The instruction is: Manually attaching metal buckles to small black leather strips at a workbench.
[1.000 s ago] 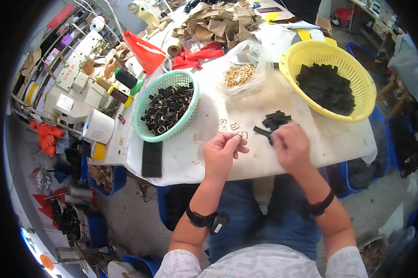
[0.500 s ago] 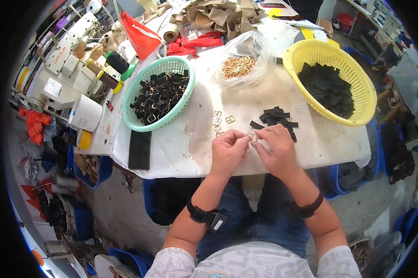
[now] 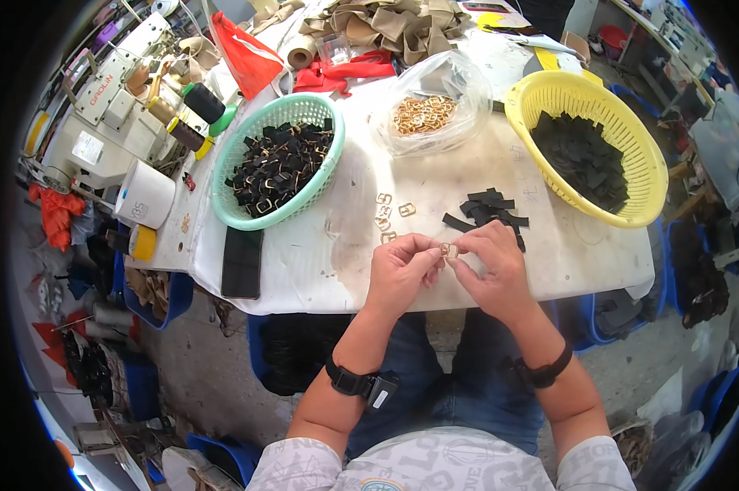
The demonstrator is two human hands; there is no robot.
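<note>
Both hands meet at the near edge of the white table [image 3: 304,270]: the left hand [image 3: 398,274] and right hand [image 3: 492,270] share a narrow fingertip grip on one small metal buckle [image 3: 449,249]. Just beyond the grip lie loose buckles [image 3: 390,214] to its left and a pile of black strap pieces [image 3: 485,209] to its right. Farther out stand a green basket [image 3: 255,217] of assembled pieces left of the grip, a clear bag of buckles [image 3: 427,114] ahead, and a yellow basket [image 3: 631,155] of black pieces to the right

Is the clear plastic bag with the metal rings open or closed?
Open: the clear plastic bag has its mouth spread wide, showing the metal rings inside.
</note>
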